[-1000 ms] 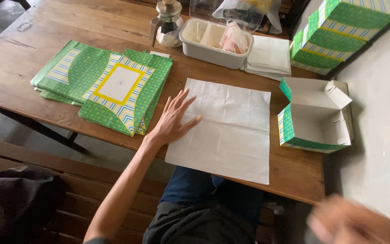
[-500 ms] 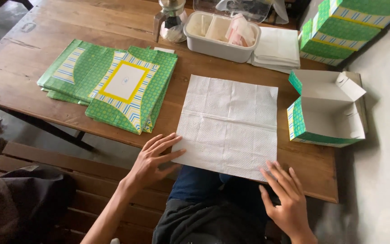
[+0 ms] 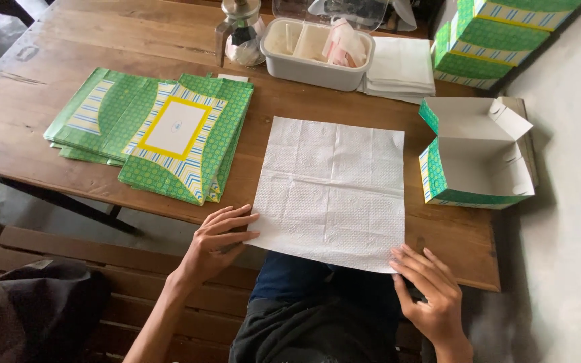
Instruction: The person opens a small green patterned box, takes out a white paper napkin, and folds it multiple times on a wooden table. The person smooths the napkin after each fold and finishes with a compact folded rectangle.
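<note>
Left hand (image 3: 218, 240): fingers flat on the near left corner of the napkin (image 3: 332, 191), nothing pinched. Right hand (image 3: 430, 290): fingers spread, tips at the near right corner, holding nothing. Napkin lies unfolded at frame centre on the bench (image 3: 48, 74), near edge overhanging it toward the lap, running up-frame from both hands. Open box (image 3: 473, 160) just right of it; flat cartons (image 3: 159, 134) left; tray (image 3: 317, 50) beyond.

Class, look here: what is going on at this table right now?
A seated person has the left hand and the right hand on the near corners of a white paper sheet spread on the wooden table. Flat green cartons lie to its left, an open green box to its right.
</note>
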